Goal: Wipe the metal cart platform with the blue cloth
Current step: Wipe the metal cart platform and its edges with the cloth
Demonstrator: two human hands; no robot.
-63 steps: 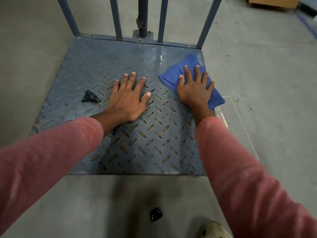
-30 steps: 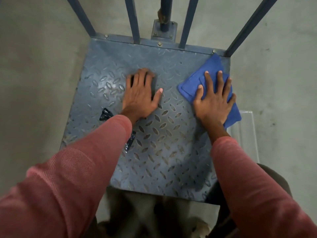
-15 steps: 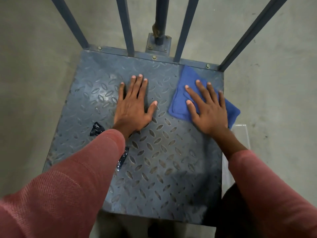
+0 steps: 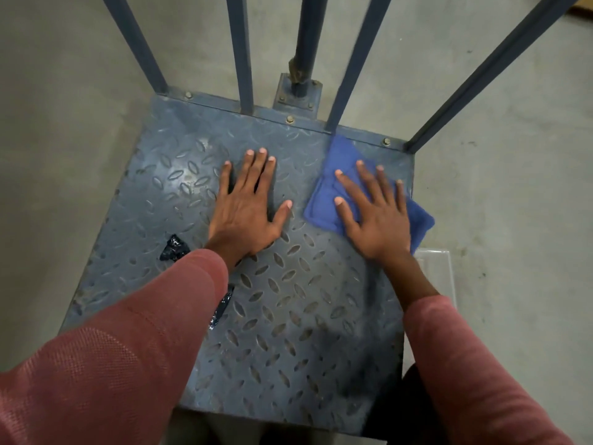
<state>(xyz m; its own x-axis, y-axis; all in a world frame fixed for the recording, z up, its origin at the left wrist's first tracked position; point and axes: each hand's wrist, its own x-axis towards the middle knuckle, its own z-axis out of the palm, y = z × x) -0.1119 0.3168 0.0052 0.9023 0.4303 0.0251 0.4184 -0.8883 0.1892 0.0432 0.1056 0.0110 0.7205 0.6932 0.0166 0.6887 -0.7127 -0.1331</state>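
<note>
Head view. Right hand (image 4: 377,216) lies flat, fingers spread, palm pressing the blue cloth (image 4: 333,194) onto the far right corner of the metal cart platform (image 4: 288,316); grip wide, nothing clasped. Cloth touches the rear rail, and its right edge overhangs the platform side. Left hand (image 4: 248,210) flat on bare tread plate just beside the cloth, grip wide. Two black scraps (image 4: 173,248) by the left sleeve (image 4: 128,332). Concrete floor (image 4: 513,220) around.

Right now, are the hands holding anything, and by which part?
Nothing is gripped. The right hand lies flat, fingers spread, pressing the middle of the cloth onto the platform. The left hand rests flat on bare metal.
</note>
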